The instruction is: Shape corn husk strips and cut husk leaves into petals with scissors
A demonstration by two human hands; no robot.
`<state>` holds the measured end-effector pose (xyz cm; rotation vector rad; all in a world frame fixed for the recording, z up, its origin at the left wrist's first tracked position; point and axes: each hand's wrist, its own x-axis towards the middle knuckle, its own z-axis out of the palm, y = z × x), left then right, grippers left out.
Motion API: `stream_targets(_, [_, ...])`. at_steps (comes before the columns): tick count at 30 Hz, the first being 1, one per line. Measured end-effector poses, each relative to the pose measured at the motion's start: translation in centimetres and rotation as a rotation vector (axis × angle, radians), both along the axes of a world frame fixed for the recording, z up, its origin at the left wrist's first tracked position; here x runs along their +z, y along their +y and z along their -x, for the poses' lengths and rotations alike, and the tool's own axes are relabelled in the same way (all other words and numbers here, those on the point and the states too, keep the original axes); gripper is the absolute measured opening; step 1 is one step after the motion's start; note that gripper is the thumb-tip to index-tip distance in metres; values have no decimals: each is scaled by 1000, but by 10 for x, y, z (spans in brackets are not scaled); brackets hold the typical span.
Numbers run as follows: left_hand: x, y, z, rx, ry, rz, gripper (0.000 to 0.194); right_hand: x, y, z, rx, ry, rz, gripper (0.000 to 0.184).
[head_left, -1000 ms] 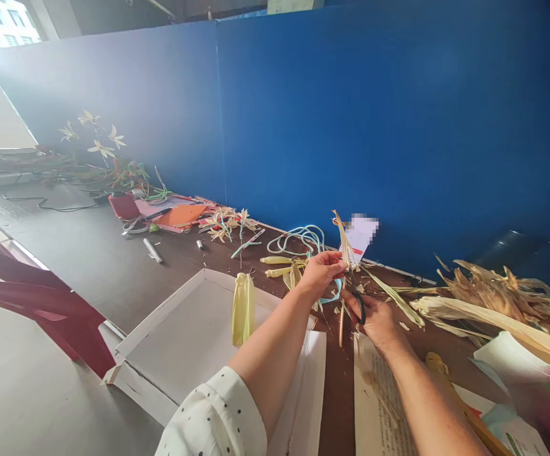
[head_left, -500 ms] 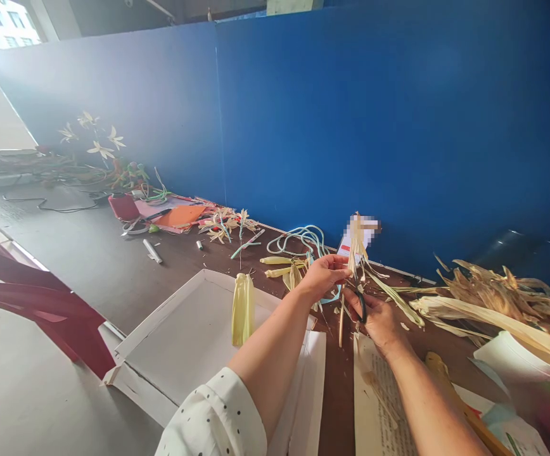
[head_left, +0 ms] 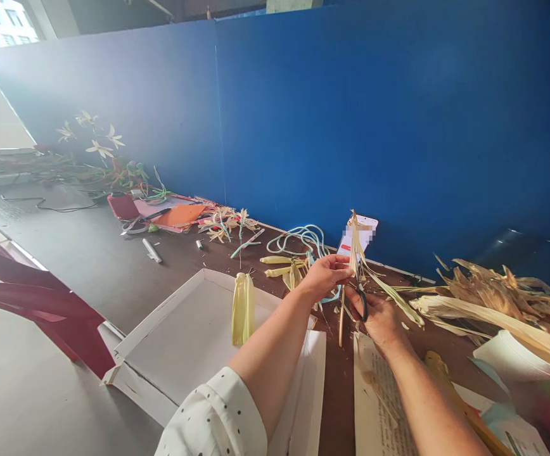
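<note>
My left hand (head_left: 327,277) pinches a pale, dried corn husk (head_left: 355,244) that stands upright with its tip pointing up. Just below and to the right, my right hand (head_left: 378,315) is closed on black-handled scissors (head_left: 362,305). The blades reach up to the lower part of the husk, though their tips are partly hidden. Behind the husk, a phone (head_left: 369,225) leans near the blue wall. A thin stick (head_left: 341,316) lies beneath the hands. Left of my forearm, a yellow-green piece of husk (head_left: 243,310) rests over the edge of a white box lid (head_left: 180,316).
A heap of dried husks (head_left: 498,285) and a white bowl (head_left: 526,354) occupy the right side. Printed paper (head_left: 374,392) lies near me. Husk flowers (head_left: 225,225), light-blue cord (head_left: 298,235) and orange paper (head_left: 182,216) line the back, before a blue partition (head_left: 351,114).
The husk tip has shifted slightly left, showing more of the phone. My right hand and the scissors have barely moved; both hands keep their hold.
</note>
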<state>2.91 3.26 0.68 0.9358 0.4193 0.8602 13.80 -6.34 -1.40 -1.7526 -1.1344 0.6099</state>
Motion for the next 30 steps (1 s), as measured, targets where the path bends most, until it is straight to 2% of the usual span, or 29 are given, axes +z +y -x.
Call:
stream_targets(11, [0, 0, 0, 5, 2, -3, 29, -4, 2, -3, -6, -18, 30, 47])
stream_targets(21, [0, -3, 1, -37, 65, -84, 31, 6, -3, 8, -53, -39, -28, 50])
stream_targets(26, [3, -5, 2, -48, 60, -74, 27, 7, -3, 6, -56, -14, 29, 51])
stream_targets(30, [6, -7, 4, -42, 77, -58, 27, 9, -4, 7, -52, -68, -21, 50])
